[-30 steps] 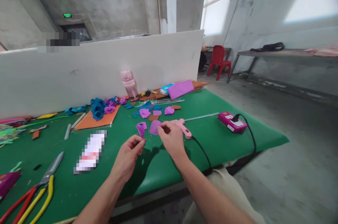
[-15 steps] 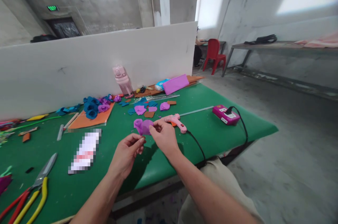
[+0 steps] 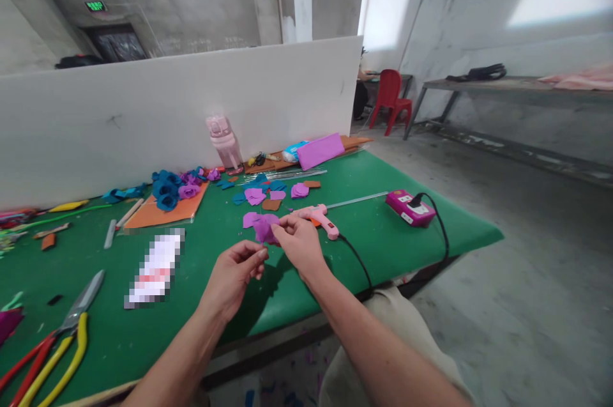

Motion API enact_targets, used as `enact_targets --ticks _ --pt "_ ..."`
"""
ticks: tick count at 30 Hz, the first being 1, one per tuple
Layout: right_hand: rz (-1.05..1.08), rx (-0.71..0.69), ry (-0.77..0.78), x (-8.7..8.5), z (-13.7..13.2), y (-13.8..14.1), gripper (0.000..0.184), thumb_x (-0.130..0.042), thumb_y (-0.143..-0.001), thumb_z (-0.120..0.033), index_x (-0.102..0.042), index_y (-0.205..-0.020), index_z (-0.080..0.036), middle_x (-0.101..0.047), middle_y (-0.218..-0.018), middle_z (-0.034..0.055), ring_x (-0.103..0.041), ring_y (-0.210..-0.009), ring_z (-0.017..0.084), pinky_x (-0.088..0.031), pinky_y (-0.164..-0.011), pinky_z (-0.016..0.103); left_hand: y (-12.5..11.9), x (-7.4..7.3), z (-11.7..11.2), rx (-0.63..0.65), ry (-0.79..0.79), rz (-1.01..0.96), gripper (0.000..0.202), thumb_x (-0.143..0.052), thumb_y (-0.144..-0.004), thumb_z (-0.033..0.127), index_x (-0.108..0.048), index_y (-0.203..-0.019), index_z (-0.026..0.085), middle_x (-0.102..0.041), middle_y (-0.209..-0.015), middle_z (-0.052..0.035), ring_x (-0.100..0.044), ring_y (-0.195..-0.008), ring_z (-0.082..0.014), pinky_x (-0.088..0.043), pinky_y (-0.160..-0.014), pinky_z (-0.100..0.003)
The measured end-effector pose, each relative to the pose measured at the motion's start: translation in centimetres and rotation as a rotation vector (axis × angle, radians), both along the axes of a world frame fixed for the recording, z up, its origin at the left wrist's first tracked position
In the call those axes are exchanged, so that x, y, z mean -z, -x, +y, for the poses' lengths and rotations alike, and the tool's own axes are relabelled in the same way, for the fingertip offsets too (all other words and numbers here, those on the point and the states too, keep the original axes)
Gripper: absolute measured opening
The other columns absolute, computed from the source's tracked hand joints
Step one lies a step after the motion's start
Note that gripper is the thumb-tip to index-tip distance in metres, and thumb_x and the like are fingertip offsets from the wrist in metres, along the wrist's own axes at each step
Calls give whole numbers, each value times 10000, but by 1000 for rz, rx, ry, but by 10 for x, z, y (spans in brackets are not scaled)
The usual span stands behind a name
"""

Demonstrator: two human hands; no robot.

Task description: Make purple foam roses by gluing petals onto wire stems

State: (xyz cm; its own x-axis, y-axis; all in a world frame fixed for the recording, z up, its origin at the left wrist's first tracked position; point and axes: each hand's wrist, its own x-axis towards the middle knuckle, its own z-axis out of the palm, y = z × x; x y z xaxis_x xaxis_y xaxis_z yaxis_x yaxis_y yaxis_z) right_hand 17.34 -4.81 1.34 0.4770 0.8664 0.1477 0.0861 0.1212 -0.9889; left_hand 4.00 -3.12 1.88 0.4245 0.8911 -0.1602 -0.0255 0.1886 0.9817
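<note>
A small purple paper flower is held up over the near part of the green table. My left hand pinches it at its thin lower end, fingers closed. The fingers of my right hand are closed on a petal at the flower's right side. Just beyond my right hand lies a pink glue gun with a clear glue stick in its back end. Loose purple petals, blue pieces and brown pieces lie behind the flower.
Red-and-yellow-handled shears lie at the left. Finished blue flowers rest on an orange sheet. A pink bottle stands by the white partition. At the right, a magenta power socket has a black cable plugged in.
The purple petal has been bent in around the flower, which now looks turned and more bunched. Both hands keep their grip and have shifted only slightly.
</note>
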Motion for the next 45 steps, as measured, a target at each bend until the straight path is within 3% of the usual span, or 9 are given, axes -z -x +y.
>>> enact_targets --ticks 9,25,45 --pt "147 -46 -5 3 2 1 153 -545 -659 -297 -581 -607 -158 -506 -480 -40 -434 -452 92 -361 -472 217 -2 -2 -3 -2 -10 18 209 -739 -621 279 -606 -695 136 -531 -564 42 -465 -476 -42 -350 -443 -148" --pt "388 -91 -8 -10 -3 3 119 -583 -587 -273 -561 -562 -158 -533 -468 -39 -476 -440 99 -408 -484 233 -4 -3 -3 -18 -64 56 206 -736 -606 289 -607 -666 140 -529 -552 36 -460 -478 -60 -344 -444 -169" --pt "362 -147 -18 -9 -5 4 131 -563 -626 -286 -554 -589 -161 -518 -506 -35 -449 -469 92 -381 -488 220 -3 -4 -4 -35 -64 57 212 -746 -584 307 -621 -649 150 -536 -540 39 -462 -474 -70 -347 -446 -182"
